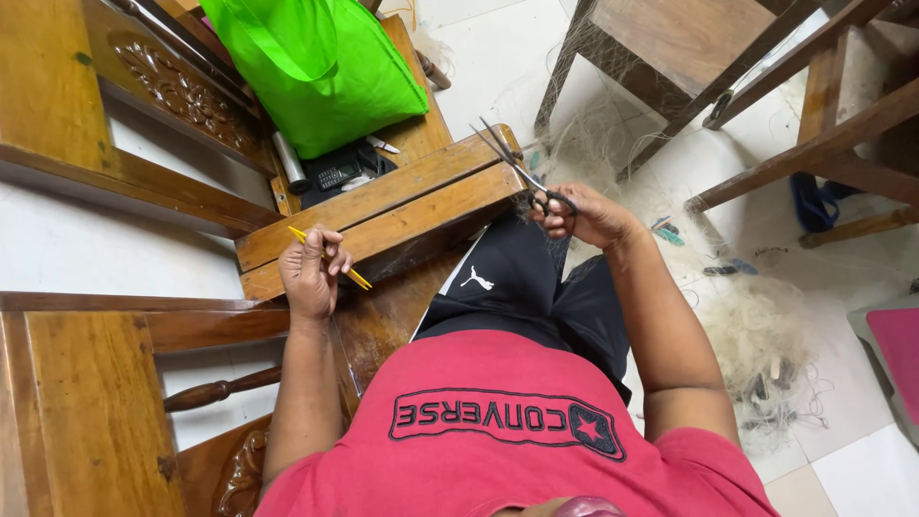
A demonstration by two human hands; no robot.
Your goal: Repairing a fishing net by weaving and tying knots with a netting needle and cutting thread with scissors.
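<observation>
— Scissors (522,177): where?
— Far right, gripped in the right hand (584,215), blades parted. Left hand (311,273) pinches a yellow stick (330,258).
— Risk?
— Loose netting (756,335) could snag the blades, I'd judge.

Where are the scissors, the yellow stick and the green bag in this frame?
scissors (517,170): head view, on the blades near the pivot.
yellow stick (357,279): head view, on the end below the left hand.
green bag (321,72): head view, on its front panel.
</observation>
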